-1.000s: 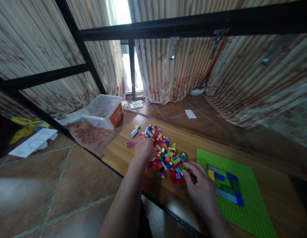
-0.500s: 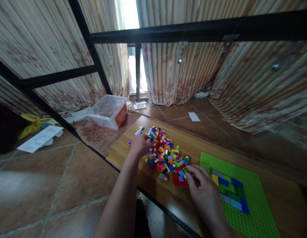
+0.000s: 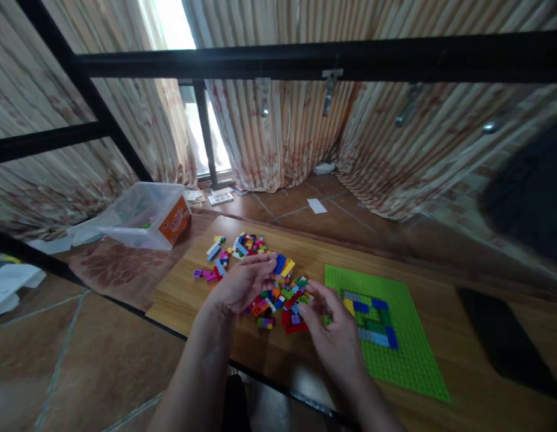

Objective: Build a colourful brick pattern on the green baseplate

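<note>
Left hand [image 3: 245, 281] holds blue brick [image 3: 280, 264]; loose bricks [image 3: 278, 294] beneath.

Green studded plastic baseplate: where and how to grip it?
Probably by the bare right margin of the green studded plastic baseplate, coming from the right, fingertip eased under the rim, thumb on top: it is thin and lies flat on the brown wooden table. The blue, grey and yellow bricks sit toward its left, where the right hand is also in the way.

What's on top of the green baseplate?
Blue, pale blue, yellow and green bricks sit on the green baseplate. Part of its left edge is hidden behind the right hand.
</note>
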{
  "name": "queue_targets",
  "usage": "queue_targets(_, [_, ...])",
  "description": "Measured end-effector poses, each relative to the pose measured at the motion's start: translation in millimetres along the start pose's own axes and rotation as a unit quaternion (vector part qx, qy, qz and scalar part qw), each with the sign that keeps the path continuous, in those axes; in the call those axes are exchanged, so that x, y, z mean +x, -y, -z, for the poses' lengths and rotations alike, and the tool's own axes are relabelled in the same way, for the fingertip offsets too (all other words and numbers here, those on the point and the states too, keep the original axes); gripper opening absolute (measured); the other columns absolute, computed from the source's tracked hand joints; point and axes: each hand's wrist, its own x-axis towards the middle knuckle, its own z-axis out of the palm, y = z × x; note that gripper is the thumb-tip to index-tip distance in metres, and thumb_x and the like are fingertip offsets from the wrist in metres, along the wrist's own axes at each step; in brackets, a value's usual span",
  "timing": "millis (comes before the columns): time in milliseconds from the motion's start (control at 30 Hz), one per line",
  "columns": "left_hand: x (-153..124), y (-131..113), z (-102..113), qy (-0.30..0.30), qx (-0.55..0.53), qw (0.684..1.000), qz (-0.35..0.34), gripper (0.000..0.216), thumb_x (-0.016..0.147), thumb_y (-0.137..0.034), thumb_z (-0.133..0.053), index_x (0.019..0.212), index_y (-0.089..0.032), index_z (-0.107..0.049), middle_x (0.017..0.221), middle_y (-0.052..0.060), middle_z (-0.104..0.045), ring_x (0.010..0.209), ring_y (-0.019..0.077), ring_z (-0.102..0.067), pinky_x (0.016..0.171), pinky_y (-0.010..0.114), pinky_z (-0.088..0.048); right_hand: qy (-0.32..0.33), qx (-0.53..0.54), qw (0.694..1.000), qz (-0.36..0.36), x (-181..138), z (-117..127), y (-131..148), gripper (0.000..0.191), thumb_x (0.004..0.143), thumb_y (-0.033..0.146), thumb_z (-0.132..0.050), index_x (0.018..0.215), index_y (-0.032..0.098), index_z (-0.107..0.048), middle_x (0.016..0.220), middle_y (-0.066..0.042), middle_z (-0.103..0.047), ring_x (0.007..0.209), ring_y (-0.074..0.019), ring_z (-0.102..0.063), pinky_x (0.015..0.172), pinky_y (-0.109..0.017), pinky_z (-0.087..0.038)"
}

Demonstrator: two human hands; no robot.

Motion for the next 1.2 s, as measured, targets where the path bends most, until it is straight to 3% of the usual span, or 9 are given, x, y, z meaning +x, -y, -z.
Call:
queue_targets(100, [4.7, 15.8, -19.3, 0.048, -0.003, 0.998, 0.036, 0.02, 0.068, -0.015, -0.079, 0.085, -0.013, -0.07, 0.075, 0.003, -0.066, 0.065, 0.011, -0.062, 0.06, 0.021, -0.049, -0.027, 0.046, 0.998, -0.017, 1.6, 3.9, 6.8, 0.043, 0.086, 0.034, -0.063, 0.128, 0.024, -0.055, 0.119, -0.009, -0.064, 0.088, -0.0173, -0.064, 0.079, -0.033, -0.055])
queue_targets(300, [11.8, 39.9, -46.2, 0.098, -0.001, 0.993, 0.068, 0.026, 0.064, -0.021, -0.083, 0.086, -0.013, -0.071, 0.073, 0.002, -0.066, 0.064, 0.0099, -0.061, 0.058, 0.019, -0.047, -0.105, 0.059, 0.993, 0.001, 7.6, 19.1, 5.5, 0.027, 0.088, 0.033, -0.062, 0.114, 0.024, -0.063, 0.113, -0.006, -0.065, 0.09, -0.0162, -0.063, 0.079, -0.031, -0.054])
queue_targets(533, [13.1, 65.5, -67.2, 0.1, -0.006, 0.993, 0.067, 0.027, 0.065, -0.025, -0.083, 0.085, -0.013, -0.068, 0.074, 0.002, -0.067, 0.066, 0.0108, -0.062, 0.064, 0.022, -0.049, -0.093, -0.02, 0.995, 0.035, 6.0, 41.7, 2.8, 0.03, 0.089, 0.031, -0.058, 0.117, 0.023, -0.062, 0.108, -0.008, -0.066, 0.094, -0.019, -0.063, 0.082, -0.034, -0.053])
queue_targets(800, [18.4, 83.1, -87.9, 0.094, 0.109, 0.989, 0.032, 0.03, 0.07, -0.037, -0.079, 0.083, -0.014, -0.067, 0.078, 0.004, -0.07, 0.066, 0.01, -0.06, 0.064, 0.022, -0.043, -0.151, -0.016, 0.986, -0.069, 12.3, 89.0, -25.3, 0.035, 0.083, 0.038, -0.061, 0.112, 0.019, -0.065, 0.085, -0.004, -0.07, 0.076, -0.018, -0.065, 0.074, -0.033, -0.053])
queue_targets(1000, [25.2, 93.7, -94.0, 0.07, 0.212, 0.975, -0.014, 0.023, 0.072, -0.035, -0.072, 0.08, -0.014, -0.067, 0.067, 0.001, -0.066, 0.058, 0.01, -0.053, 0.056, 0.022, -0.037, -0.079, -0.036, 0.983, -0.162, 15.1, 127.2, -60.5, 0.028, 0.078, 0.042, -0.062, 0.089, 0.018, -0.071, 0.083, -0.006, -0.073, 0.074, -0.021, -0.066, 0.072, -0.037, -0.052])
queue_targets(1200, [28.2, 100.3, -101.1, 0.102, 0.28, 0.954, -0.008, 0.029, 0.08, -0.034, -0.058, 0.097, -0.013, -0.069, 0.06, -0.001, -0.061, 0.051, 0.0089, -0.045, 0.05, 0.022, -0.03, -0.046, -0.121, 0.986, -0.107, 14.4, 138.9, -61.6, 0.024, 0.082, 0.038, -0.055, 0.085, 0.02, -0.07, 0.085, -0.005, -0.072, 0.08, -0.0204, -0.065, 0.077, -0.036, -0.05])
